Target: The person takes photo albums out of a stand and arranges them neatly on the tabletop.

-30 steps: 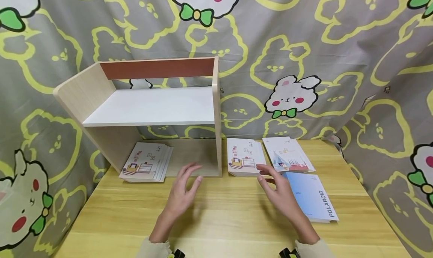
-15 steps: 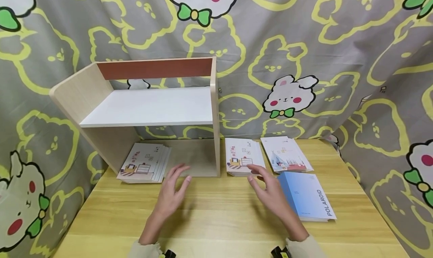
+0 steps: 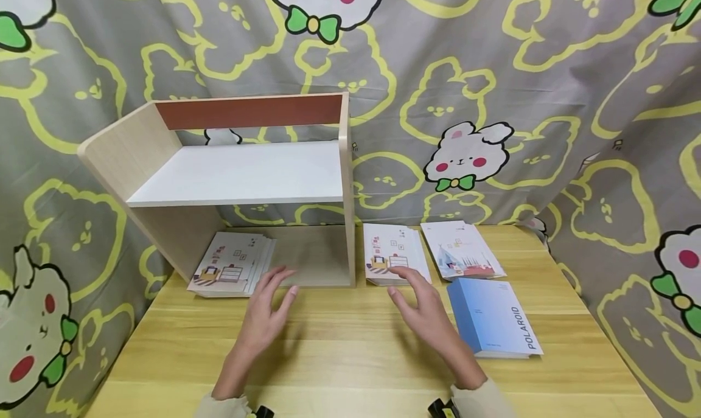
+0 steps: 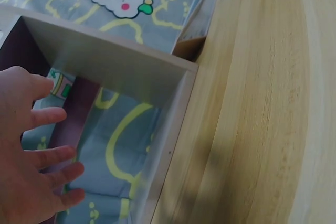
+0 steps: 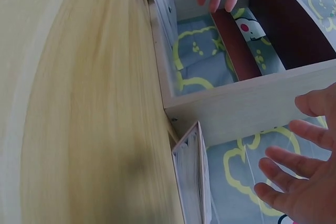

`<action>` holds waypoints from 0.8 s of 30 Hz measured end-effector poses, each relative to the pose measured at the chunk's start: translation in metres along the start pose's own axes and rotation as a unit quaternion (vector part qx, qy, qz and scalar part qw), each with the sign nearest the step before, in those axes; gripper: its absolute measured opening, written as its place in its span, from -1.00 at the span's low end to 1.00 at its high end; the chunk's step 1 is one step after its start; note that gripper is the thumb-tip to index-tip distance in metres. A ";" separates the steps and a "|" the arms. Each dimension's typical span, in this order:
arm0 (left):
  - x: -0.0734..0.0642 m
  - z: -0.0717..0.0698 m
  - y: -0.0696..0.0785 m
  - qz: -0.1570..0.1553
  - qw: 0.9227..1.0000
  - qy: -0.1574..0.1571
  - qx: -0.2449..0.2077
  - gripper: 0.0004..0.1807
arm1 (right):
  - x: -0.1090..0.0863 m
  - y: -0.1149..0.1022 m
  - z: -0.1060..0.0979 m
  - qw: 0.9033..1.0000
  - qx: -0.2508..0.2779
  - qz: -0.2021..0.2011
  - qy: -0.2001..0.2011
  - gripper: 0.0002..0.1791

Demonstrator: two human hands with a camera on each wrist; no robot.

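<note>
Both hands hover over the table with relaxed fingers and hold nothing. In the head view my left hand (image 3: 264, 314) is in front of the shelf's lower compartment, near a stack of illustrated booklets (image 3: 235, 261) lying inside at the left. My right hand (image 3: 424, 311) is in front of a second booklet stack (image 3: 393, 250), its fingertips overlapping the front edge in this view. To its right lies a blue stack marked POLAROID (image 3: 495, 317). Behind that is a stack with a tent picture (image 3: 461, 247). The wrist views show the fingers spread, with nothing between them.
A two-level wooden shelf (image 3: 235, 173) with a white upper board stands at the back left of the wooden table (image 3: 339, 369). A grey curtain (image 3: 394, 53) with yellow outlines and rabbit faces hangs behind and at both sides.
Both hands have drifted slightly left in the head view, and the whole scene has shifted a little left too. The shelf and the stacks keep their places on the table.
</note>
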State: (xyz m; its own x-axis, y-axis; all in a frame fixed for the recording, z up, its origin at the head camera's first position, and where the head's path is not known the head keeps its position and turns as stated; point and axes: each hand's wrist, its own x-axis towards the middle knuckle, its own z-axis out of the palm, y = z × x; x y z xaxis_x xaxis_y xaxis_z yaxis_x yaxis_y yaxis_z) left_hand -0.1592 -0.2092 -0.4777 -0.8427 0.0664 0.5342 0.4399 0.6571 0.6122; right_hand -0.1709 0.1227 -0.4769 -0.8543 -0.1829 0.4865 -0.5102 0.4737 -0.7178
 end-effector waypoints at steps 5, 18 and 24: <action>-0.001 -0.003 -0.002 -0.003 1.000 -0.007 0.001 -0.61 | 0.000 -0.003 0.005 1.000 -0.010 -0.011 0.007 -0.53; -0.008 -0.018 -0.015 -0.013 1.000 -0.002 0.021 -0.59 | 0.001 -0.013 0.021 1.000 0.003 0.017 -0.024 -0.50; -0.007 -0.022 -0.019 -0.012 1.000 0.003 0.017 -0.61 | 0.003 -0.016 0.027 0.999 0.006 0.024 -0.027 -0.51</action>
State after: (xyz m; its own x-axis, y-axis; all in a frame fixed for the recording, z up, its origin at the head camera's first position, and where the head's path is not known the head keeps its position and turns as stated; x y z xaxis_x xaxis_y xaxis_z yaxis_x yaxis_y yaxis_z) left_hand -0.1551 -0.2391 -0.4804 -0.8510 0.0447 0.5233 0.4083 0.6831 0.6056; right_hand -0.1677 0.0912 -0.4772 -0.8813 -0.2064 0.4250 -0.4701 0.4733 -0.7450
